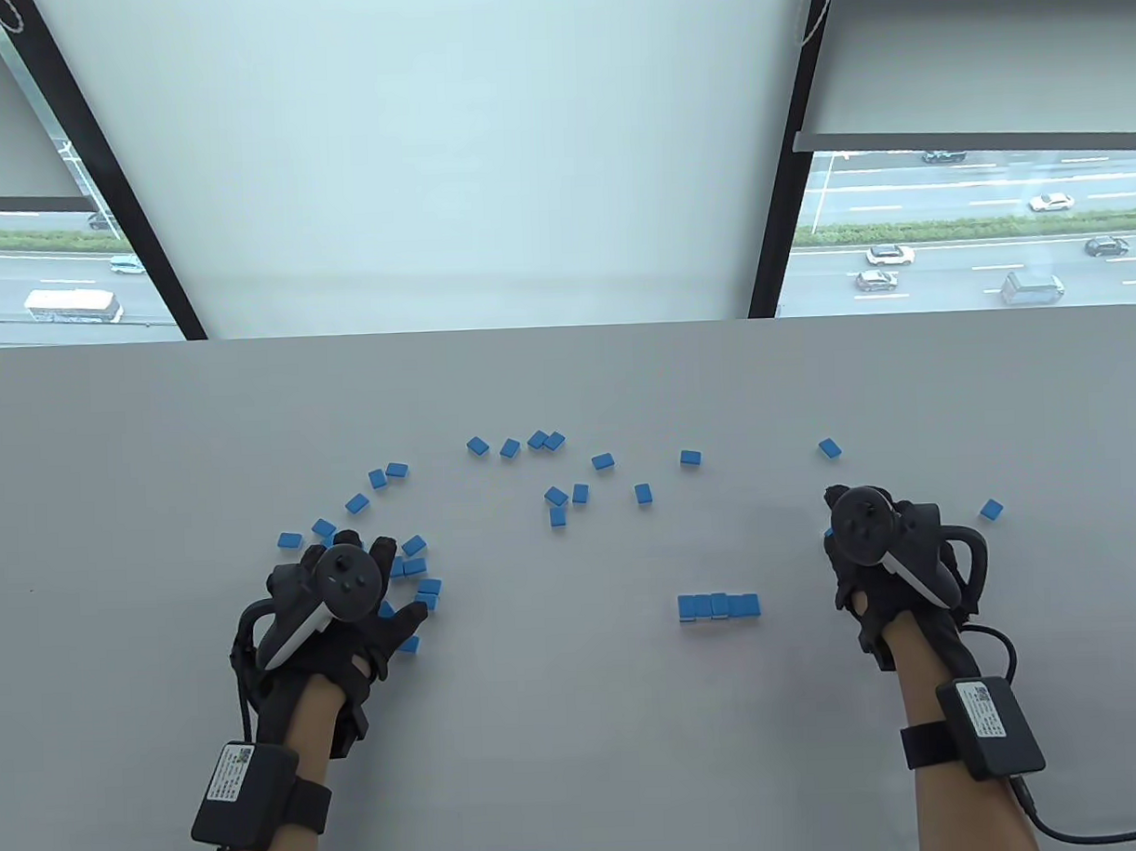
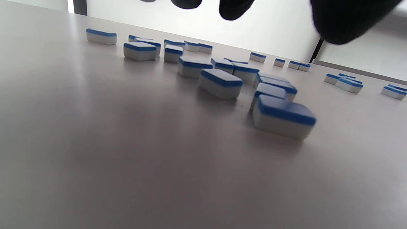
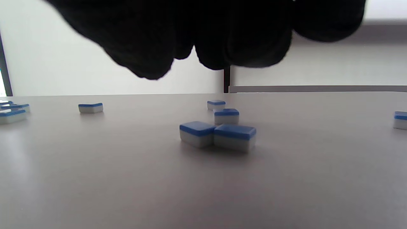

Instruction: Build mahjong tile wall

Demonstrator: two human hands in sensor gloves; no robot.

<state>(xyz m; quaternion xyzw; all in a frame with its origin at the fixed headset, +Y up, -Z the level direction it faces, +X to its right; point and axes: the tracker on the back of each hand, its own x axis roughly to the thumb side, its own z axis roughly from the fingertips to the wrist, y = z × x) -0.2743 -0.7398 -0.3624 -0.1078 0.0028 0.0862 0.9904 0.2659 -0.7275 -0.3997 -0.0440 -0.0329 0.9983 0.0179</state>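
Mostly loose tiles scattered blue-back-up mid-table; started row near right hand. Left hand spread over left cluster, holding nothing. Right-hand grip: cannot tell. Tiles likely small, rigid, slick; pinch long sides or slide flat.

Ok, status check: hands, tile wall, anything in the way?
Left hand open over loose tiles. Right hand hovering, holding nothing. Short tile row between the hands, path clear.
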